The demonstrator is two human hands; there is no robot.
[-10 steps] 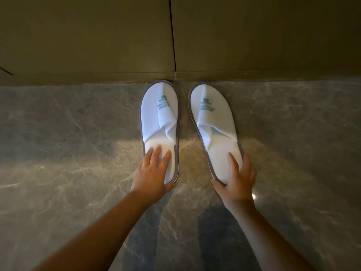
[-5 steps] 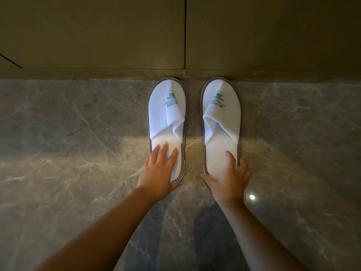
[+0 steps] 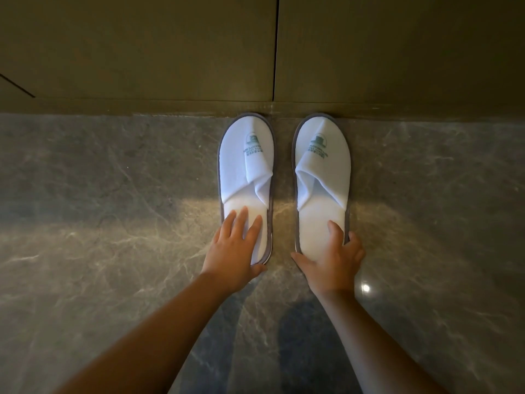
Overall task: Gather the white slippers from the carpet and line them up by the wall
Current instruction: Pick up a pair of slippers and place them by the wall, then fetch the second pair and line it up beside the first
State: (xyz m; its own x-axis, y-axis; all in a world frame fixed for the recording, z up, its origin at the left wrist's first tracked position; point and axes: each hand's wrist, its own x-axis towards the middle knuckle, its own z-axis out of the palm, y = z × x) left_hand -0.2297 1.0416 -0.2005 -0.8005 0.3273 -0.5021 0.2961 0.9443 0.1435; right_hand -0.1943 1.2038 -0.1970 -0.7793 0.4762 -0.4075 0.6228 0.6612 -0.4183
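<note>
Two white slippers with grey trim and a green logo lie side by side on the marble floor, toes touching the base of the wall [image 3: 170,52]. My left hand [image 3: 235,248] rests flat on the heel of the left slipper [image 3: 247,166], fingers spread, thumb at the heel edge. The heel of the right slipper [image 3: 322,166] is cupped by my right hand [image 3: 335,260], thumb on its left edge and fingers over its right edge. Both slippers point straight at the wall and sit parallel with a narrow gap between them.
The olive wall has a vertical panel seam [image 3: 275,46] just above the gap between the slippers. Grey veined marble floor [image 3: 113,223] spreads left and right, with a bright light reflection [image 3: 366,288] near my right wrist.
The right slipper was angled a second ago; my right hand has turned it straight and parallel to the left one. The left hand has stayed on its slipper's heel.
</note>
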